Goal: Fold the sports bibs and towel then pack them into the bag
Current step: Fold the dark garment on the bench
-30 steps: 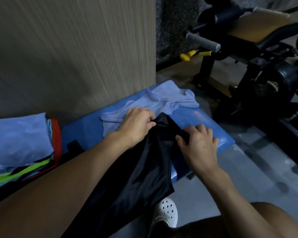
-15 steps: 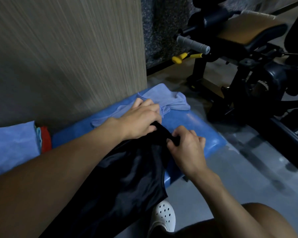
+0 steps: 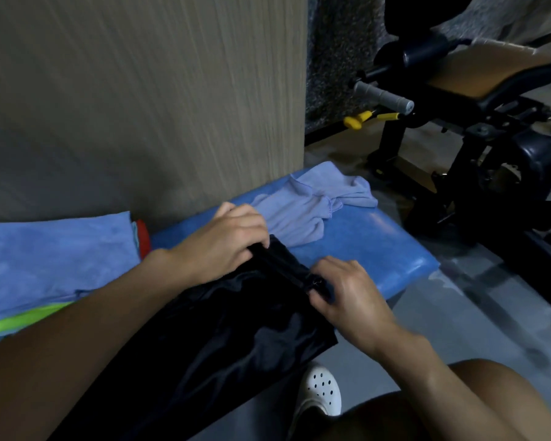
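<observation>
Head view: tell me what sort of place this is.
Likely a gym: a black exercise machine with a tan padded seat and grey foam handle stands beside a blue padded bench.

Bib [image 3: 236, 329]: black, plain, slight sheen.
Table [image 3: 379, 249]: saturated blue, glossy, no pattern.
Towel [image 3: 299, 211]: pale lavender-blue, plain; hem stitched a shade darker.
Folded cloth [image 3: 54, 259], left: medium blue, plain.
Strip [image 3: 19, 323] under the folded cloth: neon yellow-green.
Red item [image 3: 143, 240] beside the folded cloth: solid red, what it is unclear.
Wall [image 3: 140, 90]: grey-beige, fine vertical streaks.
Panel [image 3: 334, 58] beyond the wall: grey-and-black speckle.
Floor [image 3: 458, 313]: grey, faintly mottled.
Shoe [image 3: 318, 393]: white, dotted with dark round holes.
Gym machine [image 3: 477, 173]: black frame; pad [image 3: 477, 74] tan; grip [image 3: 382, 97] grey; handle [image 3: 358, 120] yellow.
</observation>
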A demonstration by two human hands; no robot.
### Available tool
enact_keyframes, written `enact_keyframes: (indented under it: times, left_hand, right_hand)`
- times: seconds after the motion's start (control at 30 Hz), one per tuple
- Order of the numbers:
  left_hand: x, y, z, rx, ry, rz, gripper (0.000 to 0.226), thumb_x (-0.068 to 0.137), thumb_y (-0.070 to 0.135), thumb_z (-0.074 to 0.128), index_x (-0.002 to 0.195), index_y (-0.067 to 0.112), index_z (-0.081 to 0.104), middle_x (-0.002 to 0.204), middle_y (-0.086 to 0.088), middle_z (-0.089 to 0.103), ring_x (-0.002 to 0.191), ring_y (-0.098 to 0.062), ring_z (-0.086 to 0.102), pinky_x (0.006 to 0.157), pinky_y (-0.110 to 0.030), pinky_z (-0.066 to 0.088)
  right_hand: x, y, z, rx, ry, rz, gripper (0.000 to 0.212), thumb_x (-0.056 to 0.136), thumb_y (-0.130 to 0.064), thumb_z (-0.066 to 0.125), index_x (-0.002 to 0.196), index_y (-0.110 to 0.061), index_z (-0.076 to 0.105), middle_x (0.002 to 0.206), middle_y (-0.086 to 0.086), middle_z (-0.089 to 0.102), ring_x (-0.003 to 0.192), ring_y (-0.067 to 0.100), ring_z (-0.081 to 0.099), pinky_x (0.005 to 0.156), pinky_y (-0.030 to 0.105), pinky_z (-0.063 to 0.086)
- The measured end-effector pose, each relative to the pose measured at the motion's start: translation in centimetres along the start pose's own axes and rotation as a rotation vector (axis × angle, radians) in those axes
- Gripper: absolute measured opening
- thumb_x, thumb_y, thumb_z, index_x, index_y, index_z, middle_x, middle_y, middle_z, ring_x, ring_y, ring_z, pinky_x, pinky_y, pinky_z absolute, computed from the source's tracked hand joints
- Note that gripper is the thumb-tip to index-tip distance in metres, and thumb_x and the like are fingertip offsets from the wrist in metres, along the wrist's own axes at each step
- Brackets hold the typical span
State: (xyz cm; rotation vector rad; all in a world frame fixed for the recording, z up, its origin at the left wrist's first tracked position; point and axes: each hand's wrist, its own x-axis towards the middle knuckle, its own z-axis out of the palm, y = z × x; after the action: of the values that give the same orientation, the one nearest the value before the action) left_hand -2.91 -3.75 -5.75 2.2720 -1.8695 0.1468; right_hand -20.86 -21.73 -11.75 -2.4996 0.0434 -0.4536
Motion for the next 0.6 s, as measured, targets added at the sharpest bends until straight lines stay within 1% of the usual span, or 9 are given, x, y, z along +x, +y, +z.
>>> enact_keyframes:
  times: [0.1,0.23,0.27,0.33,0.37,0.43,0.5,0.53,0.6]
  left_hand:
    - [-2.9,0.1,0.2,0.042,-0.022,-0.046,0.027,0.065,0.009,0.059,0.089,0.022,0.063,0.094,0.010,0.059,0.103,-0.018,0.051,0.087,-0.031,0.031]
    - [-6.7,-0.2,0.9,0.073,-0.095,-0.176,0.037,0.057,0.006,0.052,0.089,0.022,0.063,0.093,0.006,0.057,0.099,-0.025,0.053,0.080,-0.035,0.035]
    - [-7.6,-0.2,1.1,0.079,-0.111,-0.213,0.040,0.057,0.005,0.052,0.091,0.022,0.064,0.096,0.005,0.057,0.100,-0.026,0.053,0.080,-0.036,0.034]
    - [-8.8,0.0,1.3,0.109,-0.103,-0.267,0.041,0.063,0.009,0.051,0.098,0.023,0.066,0.102,0.005,0.055,0.103,-0.025,0.052,0.083,-0.034,0.033]
    - [-8.9,0.3,1.3,0.119,-0.081,-0.285,0.041,0.066,0.016,0.047,0.101,0.023,0.067,0.104,0.005,0.055,0.106,-0.024,0.051,0.085,-0.034,0.033]
    - [-8.1,1.2,1.1,0.098,-0.043,-0.319,0.047,0.071,0.026,0.040,0.109,0.023,0.067,0.113,0.004,0.056,0.115,-0.022,0.050,0.092,-0.034,0.034]
    - [-6.5,2.1,1.2,0.062,-0.035,-0.332,0.051,0.080,0.031,0.037,0.124,0.025,0.064,0.130,0.006,0.056,0.128,-0.018,0.046,0.103,-0.035,0.032]
    - [-5.8,2.4,1.5,0.056,-0.057,-0.320,0.053,0.085,0.033,0.035,0.132,0.027,0.060,0.139,0.007,0.053,0.134,-0.016,0.041,0.107,-0.035,0.028]
    - [-4.8,2.8,2.6,0.083,-0.149,-0.279,0.053,0.094,0.036,0.031,0.143,0.029,0.050,0.153,0.011,0.042,0.145,-0.012,0.029,0.113,-0.033,0.018]
  right_hand:
    - [-0.8,-2.1,1.2,-0.049,-0.021,-0.078,0.015,0.077,-0.025,0.064,0.089,-0.017,0.062,0.081,-0.002,0.061,0.073,0.021,0.059,0.068,0.038,0.051]
    - [-1.6,-4.3,2.6,0.059,-0.149,-0.165,0.022,0.083,-0.029,0.065,0.101,-0.018,0.067,0.092,-0.003,0.064,0.082,0.021,0.063,0.070,0.035,0.054]
    - [-1.7,-4.7,2.6,0.086,-0.148,-0.173,0.022,0.086,-0.032,0.063,0.102,-0.018,0.067,0.094,-0.004,0.065,0.084,0.020,0.064,0.072,0.035,0.054]
    - [-1.7,-5.0,2.4,0.066,-0.060,-0.179,0.021,0.090,-0.034,0.058,0.100,-0.018,0.068,0.093,-0.005,0.065,0.086,0.019,0.063,0.075,0.037,0.052]
    - [-1.6,-4.9,2.2,0.034,-0.003,-0.155,0.020,0.090,-0.033,0.057,0.100,-0.019,0.068,0.093,-0.005,0.065,0.088,0.020,0.062,0.076,0.038,0.051]
    - [-1.4,-4.1,1.8,-0.001,0.044,-0.016,0.022,0.091,-0.030,0.060,0.108,-0.019,0.067,0.100,-0.003,0.065,0.095,0.021,0.060,0.082,0.039,0.050]
    - [-1.5,-3.3,1.6,0.014,-0.016,0.150,0.033,0.092,-0.030,0.064,0.123,-0.019,0.062,0.110,-0.001,0.064,0.104,0.020,0.058,0.090,0.036,0.048]
    - [-1.6,-3.0,1.7,0.024,-0.054,0.182,0.037,0.091,-0.030,0.065,0.126,-0.020,0.061,0.111,-0.001,0.064,0.105,0.019,0.058,0.090,0.034,0.047]
    - [-1.7,-2.7,2.0,0.013,-0.098,0.147,0.031,0.090,-0.025,0.066,0.120,-0.020,0.065,0.103,0.000,0.064,0.101,0.021,0.060,0.087,0.035,0.048]
